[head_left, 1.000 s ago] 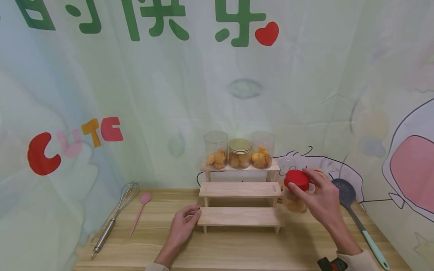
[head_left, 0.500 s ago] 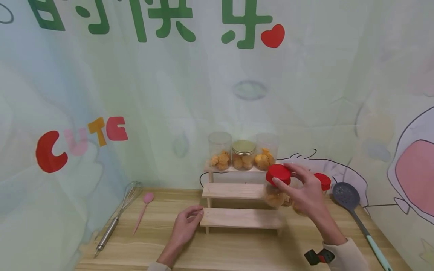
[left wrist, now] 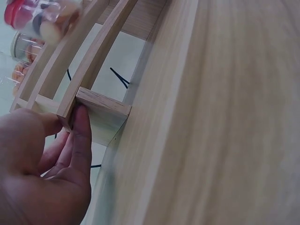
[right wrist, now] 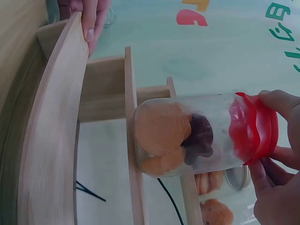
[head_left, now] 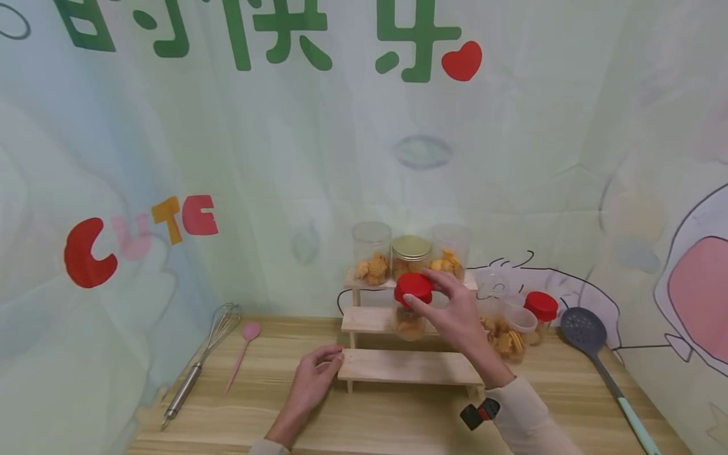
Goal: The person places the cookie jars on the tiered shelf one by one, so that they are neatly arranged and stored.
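My right hand (head_left: 457, 313) grips a clear jar of cookies (right wrist: 176, 136) by its red lid (head_left: 414, 289). In the head view the jar hangs upright in front of the middle shelf of a three-step wooden rack (head_left: 409, 366); in the right wrist view its base is close to that shelf's edge, and whether it touches I cannot tell. My left hand (head_left: 314, 379) pinches the left end of the lowest shelf (left wrist: 70, 101) between thumb and fingers. On the top shelf stand two clear containers of cookies (head_left: 372, 253) with a gold-lidded jar (head_left: 411, 249) between them, partly hidden.
Right of the rack stand another red-lidded jar (head_left: 540, 306) and clear containers of cookies (head_left: 509, 341). A grey slotted skimmer (head_left: 584, 328) lies at the far right. At the left lie a whisk (head_left: 193, 373) and a pink spoon (head_left: 241, 357). A printed cloth hangs behind.
My right hand has carried the red-lidded jar leftward from beside the rack to the front of the middle shelf. My left hand keeps its hold on the lowest shelf.
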### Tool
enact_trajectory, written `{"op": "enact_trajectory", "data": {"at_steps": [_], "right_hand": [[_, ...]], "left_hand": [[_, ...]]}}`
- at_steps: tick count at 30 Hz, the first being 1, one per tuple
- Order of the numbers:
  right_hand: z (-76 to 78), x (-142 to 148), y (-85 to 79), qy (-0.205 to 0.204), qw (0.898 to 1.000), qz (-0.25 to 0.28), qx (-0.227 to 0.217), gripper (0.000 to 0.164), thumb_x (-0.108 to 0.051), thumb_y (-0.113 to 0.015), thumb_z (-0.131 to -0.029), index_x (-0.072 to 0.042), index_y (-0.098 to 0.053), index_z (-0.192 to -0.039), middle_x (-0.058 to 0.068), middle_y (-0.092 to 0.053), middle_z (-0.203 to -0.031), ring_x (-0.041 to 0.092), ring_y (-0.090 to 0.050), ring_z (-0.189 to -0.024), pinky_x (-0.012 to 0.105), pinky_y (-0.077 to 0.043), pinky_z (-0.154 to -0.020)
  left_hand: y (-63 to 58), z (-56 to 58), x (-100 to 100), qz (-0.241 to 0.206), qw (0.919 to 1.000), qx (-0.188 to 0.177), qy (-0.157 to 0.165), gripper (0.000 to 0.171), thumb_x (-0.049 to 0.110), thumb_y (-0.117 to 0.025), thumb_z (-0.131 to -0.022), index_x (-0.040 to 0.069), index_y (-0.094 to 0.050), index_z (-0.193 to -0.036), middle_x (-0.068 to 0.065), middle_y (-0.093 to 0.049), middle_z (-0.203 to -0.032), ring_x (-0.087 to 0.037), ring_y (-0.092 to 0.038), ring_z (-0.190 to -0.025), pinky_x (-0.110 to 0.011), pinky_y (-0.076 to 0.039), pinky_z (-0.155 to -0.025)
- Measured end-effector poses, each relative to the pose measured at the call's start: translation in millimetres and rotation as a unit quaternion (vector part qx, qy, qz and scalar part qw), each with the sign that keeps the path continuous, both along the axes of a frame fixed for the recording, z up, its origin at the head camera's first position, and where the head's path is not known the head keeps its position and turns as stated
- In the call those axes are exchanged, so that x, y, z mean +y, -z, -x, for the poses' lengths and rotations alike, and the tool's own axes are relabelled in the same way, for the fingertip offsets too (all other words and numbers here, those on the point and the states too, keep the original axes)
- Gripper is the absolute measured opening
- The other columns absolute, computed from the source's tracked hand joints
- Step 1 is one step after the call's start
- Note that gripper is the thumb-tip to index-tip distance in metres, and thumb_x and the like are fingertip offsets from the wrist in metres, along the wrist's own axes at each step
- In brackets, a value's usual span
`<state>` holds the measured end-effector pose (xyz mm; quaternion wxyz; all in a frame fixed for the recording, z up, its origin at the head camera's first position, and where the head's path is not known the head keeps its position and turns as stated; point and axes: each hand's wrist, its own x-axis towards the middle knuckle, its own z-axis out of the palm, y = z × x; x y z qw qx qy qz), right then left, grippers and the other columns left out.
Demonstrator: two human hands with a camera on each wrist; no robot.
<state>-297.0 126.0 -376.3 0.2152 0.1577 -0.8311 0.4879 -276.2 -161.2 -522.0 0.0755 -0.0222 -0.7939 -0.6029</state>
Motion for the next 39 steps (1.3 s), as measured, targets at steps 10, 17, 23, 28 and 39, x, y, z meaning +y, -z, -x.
{"op": "enact_trajectory", "data": {"at_steps": [10, 17, 23, 28, 39], "right_hand": [[17.5, -34, 0.9, -0.016, 1.0, 0.014, 0.019, 0.059, -0.045, -0.083, -0.081, -0.026, -0.064, -0.134, -0.002, -0.064, -0.132, 0.02, -0.064, -0.112, 0.044, -0.058, -0.092], [24.3, -45, 1.7, -0.039, 0.999, 0.02, 0.021, 0.062, -0.04, -0.081, -0.084, -0.014, -0.062, -0.137, 0.002, -0.063, -0.133, 0.023, -0.065, -0.116, 0.042, -0.058, -0.095], [29.0, -48, 2.8, -0.032, 0.999, 0.015, 0.032, 0.062, -0.038, -0.081, -0.085, -0.013, -0.061, -0.138, 0.002, -0.062, -0.133, 0.023, -0.066, -0.117, 0.04, -0.057, -0.096], [29.7, -47, 3.3, -0.026, 0.999, 0.016, 0.03, 0.063, -0.037, -0.082, -0.085, -0.013, -0.06, -0.138, 0.003, -0.061, -0.134, 0.024, -0.065, -0.118, 0.043, -0.057, -0.097], [24.1, -36, 10.6, -0.033, 0.998, 0.027, 0.035, 0.075, -0.046, -0.083, -0.08, -0.018, -0.053, -0.143, 0.004, -0.059, -0.141, 0.026, -0.06, -0.125, 0.052, -0.05, -0.106]], "left_hand": [[1.3, 1.7, 0, -0.006, 1.0, -0.004, -0.001, 0.03, 0.023, -0.066, -0.098, 0.005, -0.068, -0.122, -0.01, -0.07, -0.116, -0.021, -0.067, -0.108, -0.019, -0.055, -0.08], [1.8, 1.1, 0, -0.01, 0.9999, -0.008, 0.001, 0.03, 0.024, -0.067, -0.097, 0.006, -0.068, -0.121, -0.011, -0.07, -0.115, -0.022, -0.068, -0.108, -0.02, -0.055, -0.08], [-0.1, -0.9, 0, -0.02, 0.9998, -0.004, 0.005, 0.032, 0.025, -0.067, -0.097, 0.005, -0.068, -0.123, -0.013, -0.07, -0.118, -0.025, -0.068, -0.11, -0.019, -0.055, -0.079], [-0.1, -1.2, 2, -0.023, 0.9997, -0.002, 0.008, 0.035, 0.025, -0.067, -0.098, 0.003, -0.067, -0.124, -0.014, -0.07, -0.118, -0.026, -0.067, -0.112, -0.018, -0.055, -0.078], [2.8, 2.9, 1, -0.008, 0.9999, -0.005, 0.005, 0.031, 0.025, -0.066, -0.099, 0.005, -0.068, -0.123, -0.012, -0.071, -0.116, -0.023, -0.066, -0.113, -0.019, -0.055, -0.084]]}}
